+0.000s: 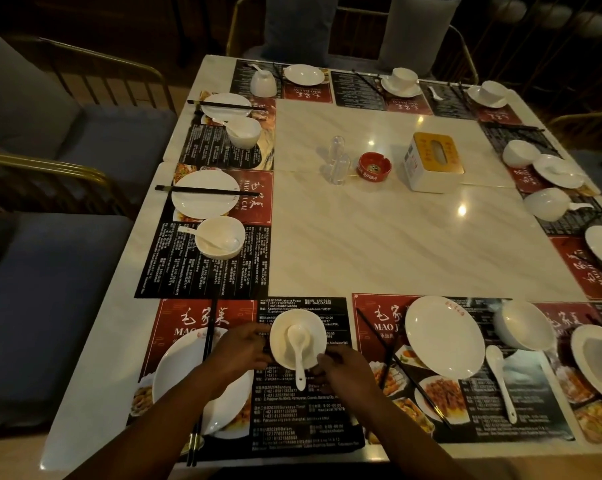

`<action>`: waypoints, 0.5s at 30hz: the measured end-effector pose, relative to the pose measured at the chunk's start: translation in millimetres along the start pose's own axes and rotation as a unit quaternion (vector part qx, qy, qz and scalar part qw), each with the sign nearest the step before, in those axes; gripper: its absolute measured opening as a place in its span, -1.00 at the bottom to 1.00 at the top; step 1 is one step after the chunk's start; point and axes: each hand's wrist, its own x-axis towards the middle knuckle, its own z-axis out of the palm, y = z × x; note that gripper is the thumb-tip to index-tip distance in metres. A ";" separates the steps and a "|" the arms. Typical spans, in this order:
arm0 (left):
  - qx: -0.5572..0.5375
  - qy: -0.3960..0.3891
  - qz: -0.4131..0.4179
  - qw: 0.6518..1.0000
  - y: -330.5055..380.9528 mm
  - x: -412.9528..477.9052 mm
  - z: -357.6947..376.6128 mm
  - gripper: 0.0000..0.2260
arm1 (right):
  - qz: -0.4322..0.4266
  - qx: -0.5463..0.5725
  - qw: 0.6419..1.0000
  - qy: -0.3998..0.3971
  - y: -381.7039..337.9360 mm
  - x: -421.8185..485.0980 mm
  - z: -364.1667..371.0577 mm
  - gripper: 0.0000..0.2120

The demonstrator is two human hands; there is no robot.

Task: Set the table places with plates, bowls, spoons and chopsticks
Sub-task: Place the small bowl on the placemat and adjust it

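Two hands work at the near-left place setting, one on each side of a small white bowl [297, 336]. Left hand [242, 348]: fingers curled, tips against the bowl's left wall, holding it there; the thumb cannot be made out in the dim light. Right hand [341, 370]: fingers curled inward, tips on the near-right rim, gripping from that side. Neither hand is spread flat; both close round the bowl's edge. The bowl stands upright on the black, text-printed half of the placemat [303, 420], just right of the plate. A white spoon [300, 355] lies in the bowl, scoop at the middle, handle over the near rim and pointing toward the person, between the two hands. The plate [174, 372] sits on the red half of the same mat, and the left forearm crosses above it. Black chopsticks [209, 323] lie lengthwise across the plate, their near ends past its rim and close to the edge of the table [379, 237]. Next place to the right: second plate [445, 336], crossed second chopsticks [427, 399] just left of it, loose spoon [500, 382] flat on the mat to its right, second bowl [523, 325] beyond the spoon. Table centre: tissue box [433, 162] and red ashtray [374, 166], near each other and well apart from both hands.
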 end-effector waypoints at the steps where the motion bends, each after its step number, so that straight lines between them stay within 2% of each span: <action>1: 0.016 0.003 0.003 1.000 0.8 1.1 -0.6 -0.78 | -0.004 -0.014 1.000 0.000 -0.3 1.0 -2.5 -0.89; 5: 0.071 0.042 0.022 0.996 3.8 13.5 -6.1 -0.76 | -0.030 -0.101 0.994 0.001 -0.2 5.2 -23.0 -0.88; 9: 0.158 0.105 0.105 0.976 20.3 23.2 0.8 -0.77 | -0.080 -0.191 0.978 0.015 -2.4 6.1 -67.7 -0.93; 12: 0.210 0.152 0.167 0.951 41.3 29.0 18.2 -0.79 | -0.092 -0.208 0.969 0.093 4.8 11.9 -116.4 -0.94; 15: 0.233 0.146 0.214 0.937 60.1 35.6 45.5 -0.77 | -0.082 -0.179 0.966 0.166 13.9 20.7 -171.8 -0.95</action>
